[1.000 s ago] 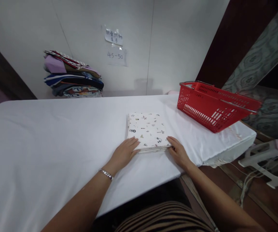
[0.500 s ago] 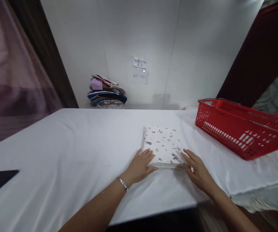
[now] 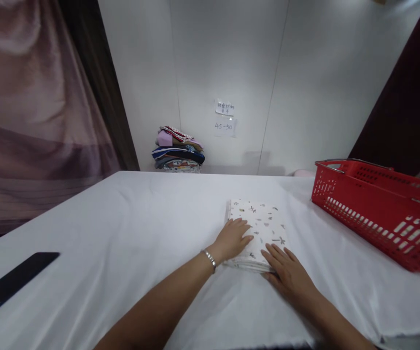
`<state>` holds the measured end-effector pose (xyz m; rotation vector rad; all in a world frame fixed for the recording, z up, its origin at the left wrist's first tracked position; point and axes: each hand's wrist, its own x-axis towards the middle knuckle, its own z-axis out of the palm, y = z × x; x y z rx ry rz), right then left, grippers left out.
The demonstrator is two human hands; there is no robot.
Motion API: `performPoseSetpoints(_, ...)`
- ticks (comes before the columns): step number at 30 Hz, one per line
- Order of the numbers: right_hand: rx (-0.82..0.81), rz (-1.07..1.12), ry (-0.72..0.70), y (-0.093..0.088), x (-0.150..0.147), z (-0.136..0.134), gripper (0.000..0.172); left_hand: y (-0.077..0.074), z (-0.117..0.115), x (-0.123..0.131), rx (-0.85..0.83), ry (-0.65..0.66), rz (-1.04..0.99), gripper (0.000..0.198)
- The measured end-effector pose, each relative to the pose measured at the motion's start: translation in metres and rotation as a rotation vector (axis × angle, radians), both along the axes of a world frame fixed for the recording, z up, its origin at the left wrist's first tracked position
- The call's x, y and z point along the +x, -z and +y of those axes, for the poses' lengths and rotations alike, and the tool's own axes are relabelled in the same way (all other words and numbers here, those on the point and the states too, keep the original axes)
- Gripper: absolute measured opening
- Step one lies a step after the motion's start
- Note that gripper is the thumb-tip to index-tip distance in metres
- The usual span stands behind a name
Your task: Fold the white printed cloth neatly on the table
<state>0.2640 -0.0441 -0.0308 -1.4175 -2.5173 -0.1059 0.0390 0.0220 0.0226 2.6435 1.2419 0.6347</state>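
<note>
A folded white cloth [image 3: 264,221] printed with small dark and grey motifs lies flat on the white-covered table [image 3: 151,218]. Its layers show along the near edge. My left hand [image 3: 233,238], with a silver bracelet at the wrist, rests flat on the cloth's left side, fingers stretched out. At the near right corner, my right hand [image 3: 286,270] lies with its fingers spread on top of the cloth and its thumb by the near edge. Both hands press on the cloth without grasping it.
A red plastic basket [image 3: 370,209] with metal handles stands on the right. A stack of folded fabrics [image 3: 179,150] sits beyond the far edge by the wall. At the left lies a flat black object [image 3: 16,279]. A pink curtain [image 3: 31,121] hangs left; paper notes [image 3: 224,126] are on the wall.
My left hand has moved further onto the cloth's top. My right hand has shifted from the right edge onto the near right corner. The view has turned slightly left.
</note>
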Motion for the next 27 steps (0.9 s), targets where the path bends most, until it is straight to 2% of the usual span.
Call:
performPoseSetpoints(3,0.004,0.009,-0.006,0.001,0.000,0.001,0.050,0.012,0.030,0.015,-0.056,-0.128,0.081,0.052)
performPoseSetpoints(6,0.005,0.004,-0.007,0.002,-0.001,0.000,0.050,0.029,0.047,0.017,-0.158,-0.281,0.122,0.066)
performPoseSetpoints(10,-0.070,0.027,0.005,-0.004,0.000,-0.003,0.052,0.044,0.052,0.011,-0.164,-0.283,0.125,0.071)
performPoseSetpoints(15,-0.278,0.151,-0.024,-0.026,0.004,0.007,0.053,0.045,0.051,0.010,-0.142,-0.261,0.116,0.071)
performPoseSetpoints(18,-0.275,0.239,0.056,-0.042,0.000,0.036,0.055,0.046,0.052,0.010,-0.123,-0.250,0.099,0.070)
performPoseSetpoints(21,-0.192,0.256,0.136,-0.050,-0.008,0.081,0.057,0.047,0.053,0.009,-0.118,-0.251,0.082,0.069)
performPoseSetpoints(24,-0.089,0.175,0.245,-0.045,-0.013,0.126,0.058,0.048,0.053,0.008,-0.122,-0.259,0.078,0.069)
performPoseSetpoints(27,-0.119,0.077,0.337,-0.027,-0.009,0.152,0.058,0.047,0.052,0.008,-0.126,-0.263,0.076,0.068)
